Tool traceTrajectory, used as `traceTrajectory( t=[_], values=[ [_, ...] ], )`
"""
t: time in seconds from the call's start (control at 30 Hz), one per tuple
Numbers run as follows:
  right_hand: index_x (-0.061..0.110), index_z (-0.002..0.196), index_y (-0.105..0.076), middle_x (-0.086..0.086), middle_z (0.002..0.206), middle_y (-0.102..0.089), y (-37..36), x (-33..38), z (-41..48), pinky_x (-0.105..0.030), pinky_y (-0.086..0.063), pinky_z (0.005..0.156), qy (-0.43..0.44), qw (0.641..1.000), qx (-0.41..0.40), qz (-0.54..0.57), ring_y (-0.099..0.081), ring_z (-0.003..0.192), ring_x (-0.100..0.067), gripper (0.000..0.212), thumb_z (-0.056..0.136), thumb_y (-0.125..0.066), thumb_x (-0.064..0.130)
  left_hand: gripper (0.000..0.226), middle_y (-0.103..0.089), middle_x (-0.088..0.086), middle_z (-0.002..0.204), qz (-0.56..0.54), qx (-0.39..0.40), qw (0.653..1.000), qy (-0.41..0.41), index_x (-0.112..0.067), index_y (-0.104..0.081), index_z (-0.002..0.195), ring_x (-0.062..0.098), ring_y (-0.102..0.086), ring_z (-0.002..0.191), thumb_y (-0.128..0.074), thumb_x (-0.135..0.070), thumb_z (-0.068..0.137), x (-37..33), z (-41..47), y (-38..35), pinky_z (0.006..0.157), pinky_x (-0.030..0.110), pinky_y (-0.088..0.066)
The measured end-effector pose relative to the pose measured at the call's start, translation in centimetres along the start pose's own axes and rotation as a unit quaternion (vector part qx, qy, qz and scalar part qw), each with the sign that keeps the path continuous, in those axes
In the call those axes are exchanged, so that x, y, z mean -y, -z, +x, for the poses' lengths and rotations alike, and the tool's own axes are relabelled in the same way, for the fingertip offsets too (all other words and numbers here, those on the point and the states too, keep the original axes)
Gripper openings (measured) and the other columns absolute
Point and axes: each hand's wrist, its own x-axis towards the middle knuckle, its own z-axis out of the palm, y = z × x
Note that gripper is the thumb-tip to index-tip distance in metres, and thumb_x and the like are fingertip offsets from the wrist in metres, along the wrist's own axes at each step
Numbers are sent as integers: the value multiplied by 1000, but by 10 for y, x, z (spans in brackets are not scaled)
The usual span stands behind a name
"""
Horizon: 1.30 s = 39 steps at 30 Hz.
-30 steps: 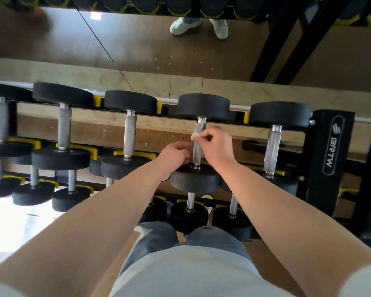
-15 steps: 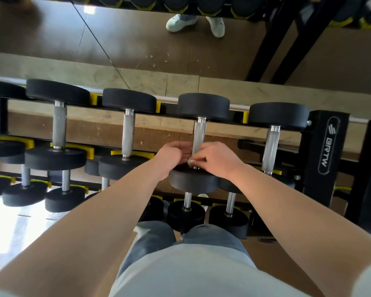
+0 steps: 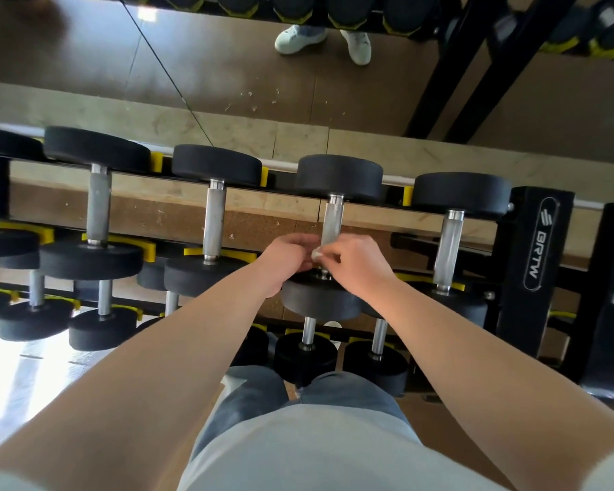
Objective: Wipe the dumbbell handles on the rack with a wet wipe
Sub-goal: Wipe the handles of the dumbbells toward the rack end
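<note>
Wipe (image 3: 316,255) pinched by right hand (image 3: 355,264) against near end of steel dumbbell handle (image 3: 332,221) on top tier of black rack (image 3: 536,242). Left hand (image 3: 288,256) curled at same spot from the left; hold on anything impossible to tell.

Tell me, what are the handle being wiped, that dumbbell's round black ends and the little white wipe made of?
Handle: bare metal, probably steel; silvery with a soft sheen. Black ends: likely rubber or a rubbery coating; matte, no gleam, rounded edges. Wipe: a small white wad pinched by the right hand; cloth or paper, too small to tell.
</note>
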Motion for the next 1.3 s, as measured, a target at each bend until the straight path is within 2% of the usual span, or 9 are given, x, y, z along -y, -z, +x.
traceTrajectory(
  t=[0.1, 0.3, 0.47, 0.6, 0.73, 0.87, 1.13, 1.23, 1.3],
  values=[
    [27, 123, -73, 3, 110, -70, 9, 1, 8, -34, -56, 88, 28, 994, 52, -90, -66, 99, -14, 28, 102, -58, 38, 30, -71, -2, 112, 0, -13, 1000, 4, -28, -69, 110, 11, -68, 103, -58, -3, 99, 0, 0, 1, 97, 33, -57],
    [26, 116, -76, 2, 98, -72, 28, 8, 43, -27, -46, 68, -63, 985, -99, -125, -67, 86, -15, 30, 106, -51, 37, 46, -72, 0, 118, -10, 2, 1000, -9, -21, -57, 140, 11, -70, 104, -49, 2, 100, 1, -1, 4, 94, 31, -59],
    [27, 124, -71, 3, 95, -72, 11, 16, 21, -28, -61, 73, -64, 989, 71, -111, -68, 74, -7, 28, 107, -49, 34, 39, -70, 6, 122, -57, -13, 998, -1, -16, -60, 135, 16, -70, 106, -52, 1, 101, 5, 3, 5, 96, 33, -58],
    [33, 127, -71, 1, 108, -75, 9, 22, 8, -33, -61, 79, -39, 973, 171, -153, -70, 86, -15, 31, 105, -51, 42, 42, -63, 16, 137, -94, -13, 995, 38, -4, -56, 140, 25, -65, 123, -50, 7, 100, 0, 10, 7, 98, 31, -56],
    [31, 116, -73, 2, 99, -71, 13, 21, 23, -32, -58, 75, -54, 981, 89, -164, -66, 82, -13, 27, 105, -51, 42, 30, -71, 9, 118, -93, -26, 994, 42, -11, -66, 125, 19, -70, 106, -57, 1, 98, -3, 6, 10, 90, 30, -59],
    [23, 98, -76, 4, 85, -65, 21, 22, 48, -30, -54, 67, -111, 984, -56, -126, -61, 71, -11, 27, 106, -52, 32, 36, -68, 6, 123, -70, 15, 997, -3, -12, -61, 133, 17, -68, 109, -49, -1, 102, 8, 6, 15, 94, 31, -58],
    [10, 115, -70, -10, 95, -69, -2, 39, 20, -33, -61, 71, -116, 969, 135, -172, -65, 74, -19, 27, 104, -54, 29, 27, -71, 11, 118, -50, -3, 999, -3, -14, -68, 122, 23, -71, 104, -58, -3, 99, 9, 13, 12, 93, 37, -60],
    [15, 110, -74, -3, 91, -69, 3, 39, 21, -29, -58, 67, -130, 976, 111, -138, -65, 74, -16, 27, 103, -56, 33, 26, -71, 9, 118, -48, -3, 999, -9, -16, -68, 121, 21, -72, 103, -61, -5, 98, 7, 10, 13, 91, 36, -61],
    [20, 109, -77, 8, 91, -69, 10, 34, 22, -19, -53, 63, -173, 984, 48, 14, -66, 75, -8, 24, 102, -59, 34, 21, -71, 7, 117, -88, 13, 996, -23, -21, -65, 116, 18, -73, 102, -65, -11, 98, 7, 7, 15, 90, 36, -61]
  ],
)
